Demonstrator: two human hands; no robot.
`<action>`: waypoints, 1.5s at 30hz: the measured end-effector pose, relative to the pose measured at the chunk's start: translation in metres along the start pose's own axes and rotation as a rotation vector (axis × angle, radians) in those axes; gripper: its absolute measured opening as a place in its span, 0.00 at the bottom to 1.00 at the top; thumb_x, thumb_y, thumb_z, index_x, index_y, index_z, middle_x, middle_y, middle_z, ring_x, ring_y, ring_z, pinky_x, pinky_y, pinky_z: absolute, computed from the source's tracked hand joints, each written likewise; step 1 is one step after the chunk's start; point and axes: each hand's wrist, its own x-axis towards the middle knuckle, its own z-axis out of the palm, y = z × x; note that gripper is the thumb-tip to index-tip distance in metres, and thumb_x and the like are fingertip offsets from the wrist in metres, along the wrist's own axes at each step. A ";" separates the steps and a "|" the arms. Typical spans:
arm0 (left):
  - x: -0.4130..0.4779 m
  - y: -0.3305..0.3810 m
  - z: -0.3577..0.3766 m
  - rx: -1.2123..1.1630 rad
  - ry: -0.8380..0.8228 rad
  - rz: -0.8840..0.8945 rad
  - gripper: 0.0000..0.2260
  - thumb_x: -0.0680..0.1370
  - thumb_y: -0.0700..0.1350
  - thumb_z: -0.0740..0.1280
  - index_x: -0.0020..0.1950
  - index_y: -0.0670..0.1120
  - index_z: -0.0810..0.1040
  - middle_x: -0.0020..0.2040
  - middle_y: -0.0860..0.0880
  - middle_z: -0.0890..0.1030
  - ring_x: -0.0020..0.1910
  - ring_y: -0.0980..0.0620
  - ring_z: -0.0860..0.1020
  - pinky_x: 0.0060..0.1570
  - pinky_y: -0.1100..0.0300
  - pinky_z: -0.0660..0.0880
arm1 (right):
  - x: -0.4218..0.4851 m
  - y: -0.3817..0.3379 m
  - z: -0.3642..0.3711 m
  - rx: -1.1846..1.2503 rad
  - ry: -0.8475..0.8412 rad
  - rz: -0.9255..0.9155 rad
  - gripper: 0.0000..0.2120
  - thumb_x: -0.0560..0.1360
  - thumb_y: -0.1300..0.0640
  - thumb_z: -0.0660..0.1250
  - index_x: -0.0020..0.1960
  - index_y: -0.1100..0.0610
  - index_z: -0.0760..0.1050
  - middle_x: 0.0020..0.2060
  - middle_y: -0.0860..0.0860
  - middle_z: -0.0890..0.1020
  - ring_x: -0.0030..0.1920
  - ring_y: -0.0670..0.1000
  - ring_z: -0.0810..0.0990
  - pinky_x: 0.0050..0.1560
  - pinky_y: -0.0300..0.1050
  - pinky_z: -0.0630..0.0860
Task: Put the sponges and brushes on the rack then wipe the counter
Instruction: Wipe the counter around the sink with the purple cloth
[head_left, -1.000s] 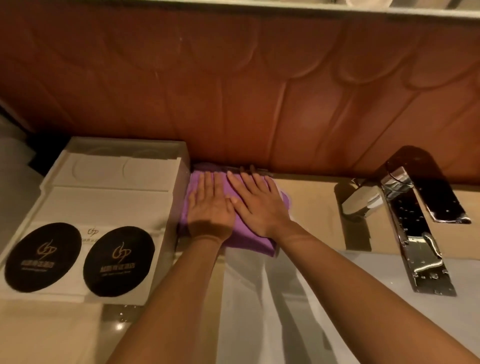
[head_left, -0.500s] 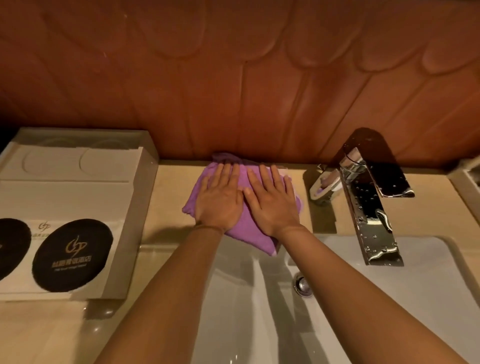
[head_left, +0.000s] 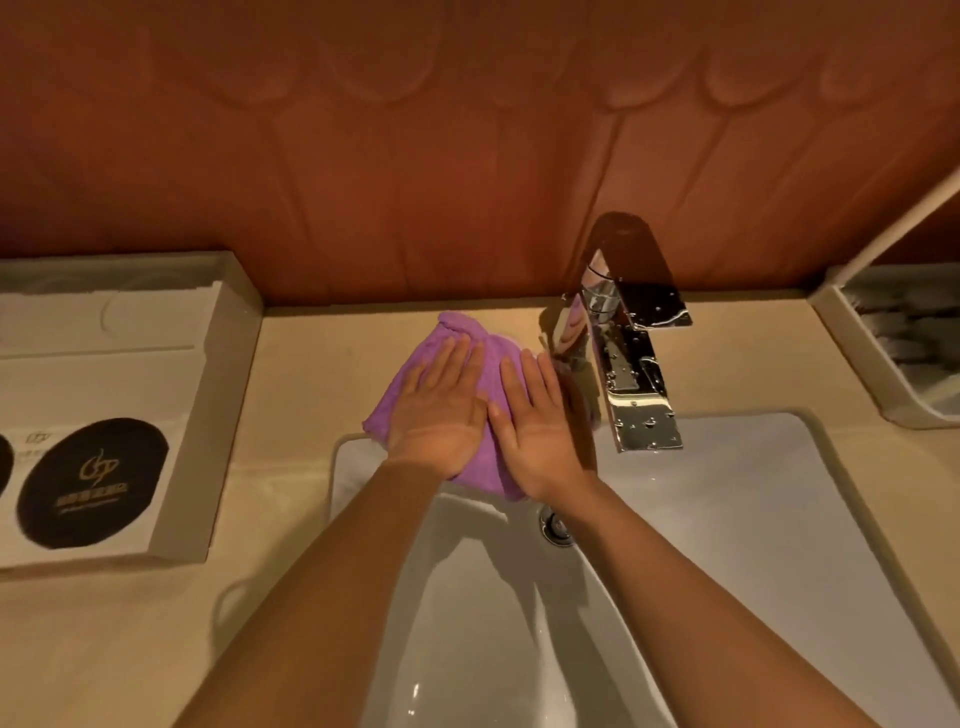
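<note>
**A:** What is hidden or hard to read here?

**B:** Both hands cover the middle of the purple cloth (head_left: 392, 397). The right forearm hides part of the drain (head_left: 558, 526). The white tray (head_left: 228, 374) at the left is cut by the frame edge. One black disc (head_left: 93, 480) on it shows whole, and its gold lettering is too small to read. The container (head_left: 841, 332) at the far right is also cut off, and its contents are a grey blur.

**A:** Where does the cloth lie, and which way does it run?

**B:** It lies on the beige counter (head_left: 322, 364), just left of the chrome faucet (head_left: 641, 395). Its long axis runs from a bunched tip near the wall back toward the person. The near end hangs over the rim of the basin (head_left: 753, 499).

**A:** And the hands?

**B:** The left hand (head_left: 441, 415) and right hand (head_left: 540, 431) lie side by side, palms down, fingers straight. They press flat on the cloth and neither grips it.
</note>
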 end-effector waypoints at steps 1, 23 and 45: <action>-0.004 0.007 0.000 -0.006 0.000 0.004 0.25 0.82 0.52 0.43 0.76 0.50 0.36 0.78 0.52 0.39 0.77 0.54 0.40 0.74 0.55 0.40 | -0.009 0.003 -0.005 0.039 -0.008 0.009 0.46 0.70 0.29 0.28 0.76 0.57 0.52 0.76 0.56 0.51 0.77 0.55 0.45 0.73 0.41 0.34; 0.020 0.194 0.023 -0.158 0.098 0.121 0.23 0.70 0.48 0.54 0.56 0.42 0.82 0.57 0.45 0.82 0.56 0.47 0.81 0.72 0.61 0.39 | -0.033 0.141 -0.128 -0.415 -0.109 0.232 0.33 0.75 0.45 0.30 0.76 0.50 0.53 0.77 0.51 0.52 0.77 0.55 0.45 0.75 0.51 0.44; 0.058 0.208 0.014 -0.218 0.049 -0.102 0.25 0.82 0.48 0.44 0.76 0.42 0.39 0.78 0.44 0.41 0.77 0.50 0.40 0.73 0.55 0.37 | 0.027 0.159 -0.126 -0.438 -0.163 0.153 0.24 0.82 0.48 0.42 0.77 0.48 0.43 0.77 0.47 0.43 0.77 0.50 0.39 0.75 0.49 0.38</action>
